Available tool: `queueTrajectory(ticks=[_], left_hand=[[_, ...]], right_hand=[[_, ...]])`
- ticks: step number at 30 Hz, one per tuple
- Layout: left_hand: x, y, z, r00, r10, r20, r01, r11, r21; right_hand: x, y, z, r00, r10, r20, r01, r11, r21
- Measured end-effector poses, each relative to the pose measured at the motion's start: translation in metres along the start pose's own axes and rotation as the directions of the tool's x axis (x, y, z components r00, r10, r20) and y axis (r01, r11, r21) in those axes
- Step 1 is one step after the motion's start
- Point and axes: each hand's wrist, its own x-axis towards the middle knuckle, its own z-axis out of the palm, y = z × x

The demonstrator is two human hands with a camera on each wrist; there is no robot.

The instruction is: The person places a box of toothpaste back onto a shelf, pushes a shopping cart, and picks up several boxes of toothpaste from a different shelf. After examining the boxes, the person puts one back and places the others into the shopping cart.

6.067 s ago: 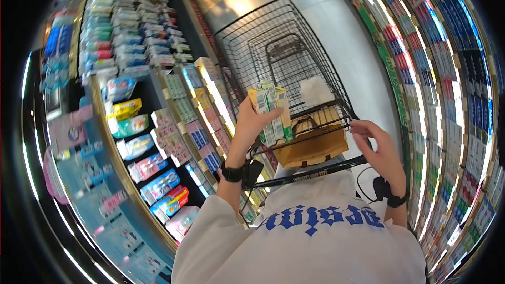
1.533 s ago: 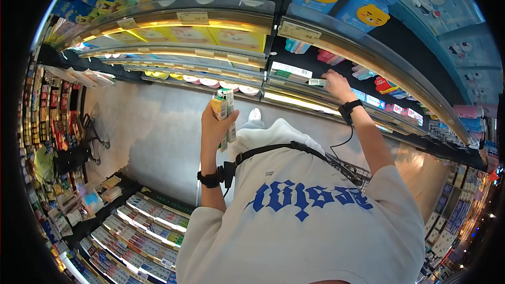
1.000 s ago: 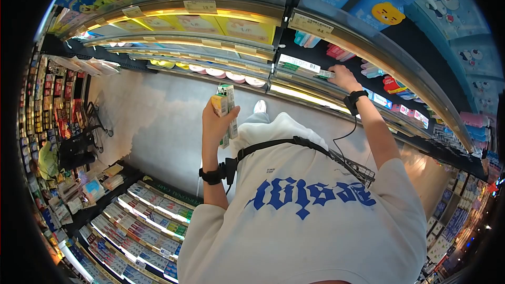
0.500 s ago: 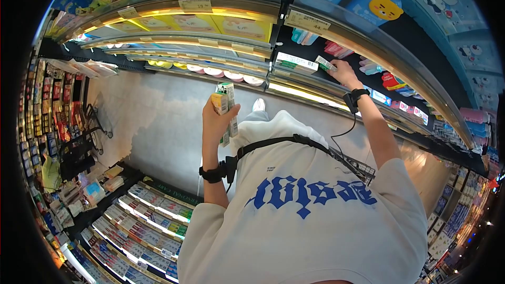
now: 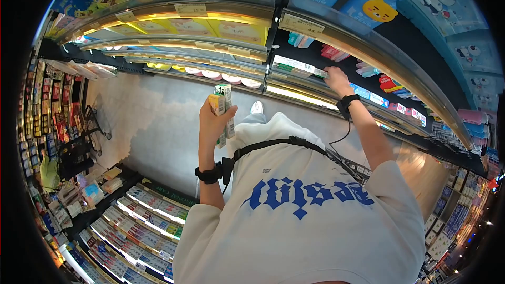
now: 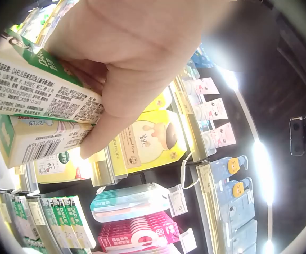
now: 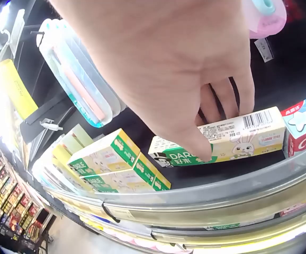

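"On the shelf, by its front rail (image 7: 237,203), what has changed?"

"The rabbit box (image 7: 224,140) was raised and slanted half a second ago; now it lies lower, roughly in line with the stacked boxes (image 7: 108,165). The right hand (image 5: 338,80) pinches it, thumb across the printed front."

"And the left hand (image 5: 212,124)?"

"Same grip as before, fingers and thumb round the text-covered box (image 6: 36,87) and the barcode box (image 6: 44,142)."

"What are they like?"

"Slim, straight-edged cartons, seemingly card, in white, green and yellow. The rail looks smooth and slightly glossy."

"What does the right wrist view add?"

"The rabbit drawing, and a Colgate box (image 7: 305,124) just beside its end. The head view is too small for that; whether the rabbit box touches the shelf, I can't fairly say."
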Motion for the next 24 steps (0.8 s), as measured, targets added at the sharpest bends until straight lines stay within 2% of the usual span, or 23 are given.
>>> queueTrajectory(ticks=[8, 10, 13, 14, 16, 20, 24], left_hand=[[0.004, 0.004, 0.001, 1.000, 0.003, 0.011, -0.004, 1.000, 0.028], [0.004, 0.006, 0.001, 1.000, 0.001, 0.012, -0.001, 0.999, 0.033], [0.005, 0.007, 0.002, 1.000, -0.017, 0.016, 0.016, 1.000, 0.021], [0.005, 0.005, 0.003, 1.000, -0.016, 0.016, 0.015, 1.000, 0.020], [0.008, 0.004, 0.002, 1.000, -0.009, 0.014, 0.009, 1.000, 0.019], [0.009, 0.003, 0.002, 1.000, 0.002, 0.024, -0.003, 1.000, 0.025], [0.009, 0.004, 0.002, 1.000, 0.003, 0.023, -0.003, 1.000, 0.015]], right_hand=[[0.005, 0.004, 0.011, 0.999, -0.022, 0.046, 0.024, 0.999, -0.038], [-0.003, -0.007, -0.001, 0.997, -0.071, -0.009, 0.071, 0.997, 0.032], [0.002, -0.004, 0.000, 0.993, -0.114, -0.009, 0.114, 0.990, 0.077], [0.001, -0.003, 0.001, 0.994, -0.110, -0.009, 0.110, 0.991, 0.077], [0.002, -0.003, -0.002, 0.994, -0.059, 0.091, 0.053, 0.997, 0.063], [0.001, -0.002, -0.002, 0.991, -0.107, 0.081, 0.103, 0.993, 0.055], [0.001, -0.008, -0.007, 0.991, -0.055, 0.125, 0.048, 0.997, 0.054]])
